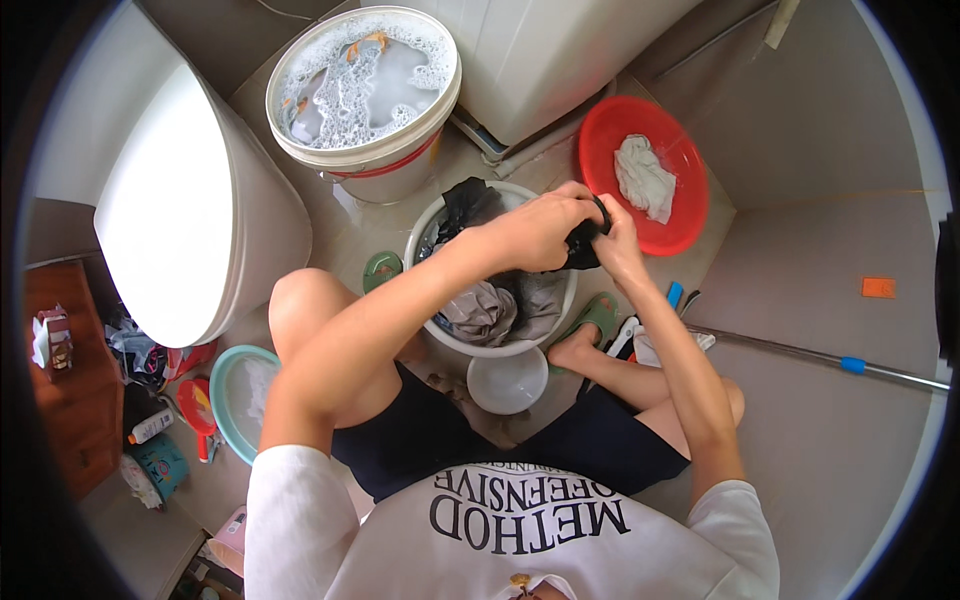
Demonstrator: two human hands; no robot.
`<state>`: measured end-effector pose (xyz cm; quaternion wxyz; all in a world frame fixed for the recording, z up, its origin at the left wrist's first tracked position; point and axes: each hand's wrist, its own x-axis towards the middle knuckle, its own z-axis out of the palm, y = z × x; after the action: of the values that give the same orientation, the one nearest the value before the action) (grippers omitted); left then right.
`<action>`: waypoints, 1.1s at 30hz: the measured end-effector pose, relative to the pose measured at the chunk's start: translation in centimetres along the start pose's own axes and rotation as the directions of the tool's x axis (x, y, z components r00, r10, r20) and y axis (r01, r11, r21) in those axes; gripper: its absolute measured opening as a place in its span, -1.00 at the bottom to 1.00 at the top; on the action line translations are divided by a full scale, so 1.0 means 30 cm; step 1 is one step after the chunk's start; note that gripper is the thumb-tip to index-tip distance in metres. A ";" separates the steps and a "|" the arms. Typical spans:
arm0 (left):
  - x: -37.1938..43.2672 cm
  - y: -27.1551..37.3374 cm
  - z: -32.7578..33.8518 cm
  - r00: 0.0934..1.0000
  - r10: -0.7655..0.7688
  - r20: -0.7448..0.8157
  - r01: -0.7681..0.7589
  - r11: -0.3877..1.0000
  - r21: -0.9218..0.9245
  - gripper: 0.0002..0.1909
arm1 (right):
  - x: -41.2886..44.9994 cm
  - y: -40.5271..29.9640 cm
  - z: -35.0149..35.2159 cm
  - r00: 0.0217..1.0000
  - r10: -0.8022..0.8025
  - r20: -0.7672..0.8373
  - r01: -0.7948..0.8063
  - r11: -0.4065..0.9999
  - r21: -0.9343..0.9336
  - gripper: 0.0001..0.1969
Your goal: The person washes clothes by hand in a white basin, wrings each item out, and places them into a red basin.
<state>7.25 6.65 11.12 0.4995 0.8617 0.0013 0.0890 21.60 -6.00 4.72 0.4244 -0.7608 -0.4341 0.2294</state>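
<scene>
My left hand (pixel 541 231) reaches across the white tub (pixel 495 349) and grips a wet black cloth (pixel 582 247). Close beside it, over the tub's right rim, my right hand (pixel 619 241) holds the same cloth at a dark band. Part of the cloth is hidden behind my fingers. Below my hands, the tub holds soapy water, grey-beige fabric (pixel 480 311) and more black fabric (pixel 469 204). Just in front of me a small white bowl (pixel 508 381) touches or nearly touches the tub's near side.
A large bucket (pixel 364 157) of sudsy water stands behind the tub. To the right is a red basin (pixel 694 187) with a whitish cloth (pixel 645 178). A turquoise basin (pixel 217 394) and a large white container (pixel 262 225) are at left. A metal pole (pixel 780 349) lies at right.
</scene>
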 end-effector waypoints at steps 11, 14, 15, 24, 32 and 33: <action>-0.070 -0.039 -0.087 0.939 -0.343 0.024 0.329 0.917 0.226 -0.50 | -0.119 0.401 0.443 0.838 0.332 0.434 -0.011 0.804 -0.594 -0.51; -0.106 -0.051 -0.115 0.930 -0.365 0.036 0.337 0.890 0.307 -0.51 | -0.087 0.427 0.461 0.720 0.473 0.507 0.055 0.690 -0.721 -0.47; -0.115 -0.057 -0.127 0.927 -0.374 0.036 0.345 0.886 0.311 -0.51 | -0.062 0.435 0.481 0.718 0.468 0.515 0.058 0.697 -0.715 -0.47; -0.150 -0.064 -0.188 0.904 -0.426 -0.025 0.409 0.849 0.335 -0.54 | -0.077 0.681 0.545 0.566 0.504 0.652 0.525 0.389 -0.757 -0.67; -0.134 -0.065 -0.113 0.916 -0.391 0.088 0.285 0.791 0.541 -0.56 | -0.047 0.255 0.248 0.905 0.196 0.378 -0.013 0.901 -0.435 -0.78; -0.130 -0.072 -0.096 0.917 -0.385 0.102 0.270 0.789 0.552 -0.55 | -0.041 0.165 0.177 0.949 0.137 0.284 -0.053 0.956 -0.287 -0.77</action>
<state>3.17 9.86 10.07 0.2490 0.9560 0.1233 -0.0939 19.47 -5.99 -2.32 0.2315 -0.7889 -0.4838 0.2999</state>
